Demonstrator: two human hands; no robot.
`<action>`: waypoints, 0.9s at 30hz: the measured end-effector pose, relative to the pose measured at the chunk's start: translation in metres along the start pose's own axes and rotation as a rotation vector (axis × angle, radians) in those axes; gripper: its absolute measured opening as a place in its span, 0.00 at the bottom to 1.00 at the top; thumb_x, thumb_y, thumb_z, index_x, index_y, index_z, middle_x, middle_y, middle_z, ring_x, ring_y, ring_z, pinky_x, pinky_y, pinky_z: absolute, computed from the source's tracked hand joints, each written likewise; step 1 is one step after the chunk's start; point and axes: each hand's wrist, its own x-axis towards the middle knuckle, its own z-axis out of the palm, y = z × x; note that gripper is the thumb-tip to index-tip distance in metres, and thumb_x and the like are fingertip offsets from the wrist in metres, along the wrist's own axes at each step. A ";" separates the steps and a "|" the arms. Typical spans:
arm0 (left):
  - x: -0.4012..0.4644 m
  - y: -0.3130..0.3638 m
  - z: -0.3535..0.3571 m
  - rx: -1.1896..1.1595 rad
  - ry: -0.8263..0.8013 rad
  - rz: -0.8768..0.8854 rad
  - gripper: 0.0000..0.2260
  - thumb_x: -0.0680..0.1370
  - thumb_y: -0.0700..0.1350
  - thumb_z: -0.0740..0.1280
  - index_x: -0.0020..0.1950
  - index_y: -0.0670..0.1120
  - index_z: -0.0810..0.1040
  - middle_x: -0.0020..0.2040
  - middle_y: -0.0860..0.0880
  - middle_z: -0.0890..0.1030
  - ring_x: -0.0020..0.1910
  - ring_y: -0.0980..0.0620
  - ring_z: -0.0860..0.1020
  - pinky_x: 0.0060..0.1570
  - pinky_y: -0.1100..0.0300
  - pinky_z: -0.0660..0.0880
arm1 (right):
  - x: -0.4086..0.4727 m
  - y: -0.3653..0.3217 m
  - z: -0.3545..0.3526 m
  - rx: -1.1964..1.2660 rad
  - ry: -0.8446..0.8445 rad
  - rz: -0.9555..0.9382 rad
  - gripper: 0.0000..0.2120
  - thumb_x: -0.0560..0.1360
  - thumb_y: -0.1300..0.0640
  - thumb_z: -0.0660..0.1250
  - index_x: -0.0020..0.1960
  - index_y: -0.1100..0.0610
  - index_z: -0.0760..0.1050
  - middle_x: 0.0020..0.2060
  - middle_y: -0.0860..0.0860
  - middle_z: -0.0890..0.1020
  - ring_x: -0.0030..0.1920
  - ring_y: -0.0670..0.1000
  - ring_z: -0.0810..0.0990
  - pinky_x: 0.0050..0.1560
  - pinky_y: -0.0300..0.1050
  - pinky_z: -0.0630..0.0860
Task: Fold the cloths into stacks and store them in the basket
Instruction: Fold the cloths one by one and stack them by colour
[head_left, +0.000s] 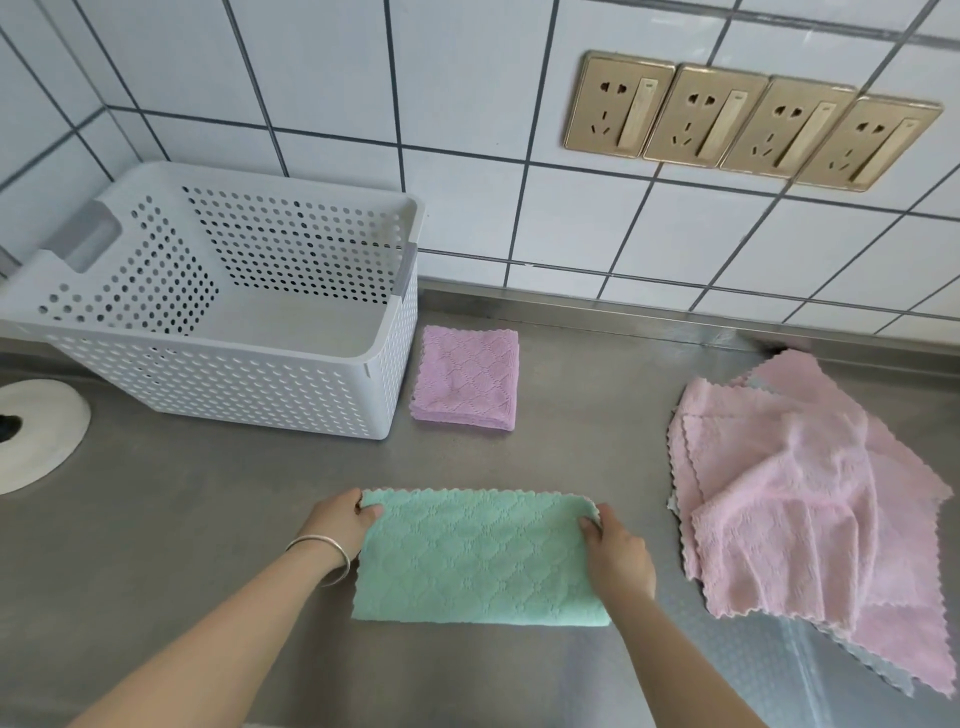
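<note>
Both forearms reach forward over the steel bench (156, 519). Left hand (340, 522) pinches the far-left corner of the green cloth (480, 558); right hand (618, 553) pinches the far-right corner — thumbs on top, fingers curled under the edge. Cloth lies flat, folded to a rectangle. Bracelet (324, 558) on left wrist. White perforated basket (234, 374) at far left — nothing visible inside. 1 folded purple cloth (467, 376) just beside it. Loose pink cloths (800, 499) piled at right.
</note>
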 end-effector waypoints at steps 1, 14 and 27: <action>0.002 0.002 0.000 0.029 -0.004 0.002 0.10 0.77 0.49 0.61 0.44 0.42 0.73 0.43 0.43 0.78 0.45 0.43 0.76 0.40 0.57 0.67 | 0.001 -0.001 0.000 -0.015 -0.010 0.007 0.11 0.81 0.49 0.52 0.52 0.54 0.68 0.42 0.56 0.80 0.39 0.56 0.74 0.38 0.45 0.71; -0.038 0.041 0.048 0.421 0.351 0.691 0.20 0.68 0.56 0.58 0.59 0.55 0.70 0.59 0.53 0.75 0.56 0.50 0.72 0.55 0.47 0.74 | -0.033 0.018 -0.006 0.382 0.017 0.156 0.22 0.76 0.54 0.63 0.68 0.57 0.64 0.47 0.50 0.76 0.48 0.51 0.74 0.50 0.46 0.70; -0.040 0.065 0.097 0.826 -0.180 0.770 0.36 0.63 0.70 0.36 0.69 0.63 0.29 0.65 0.56 0.17 0.59 0.51 0.14 0.65 0.33 0.29 | -0.058 0.013 0.007 0.157 -0.152 0.332 0.14 0.73 0.54 0.62 0.57 0.55 0.69 0.47 0.50 0.75 0.46 0.51 0.73 0.45 0.42 0.69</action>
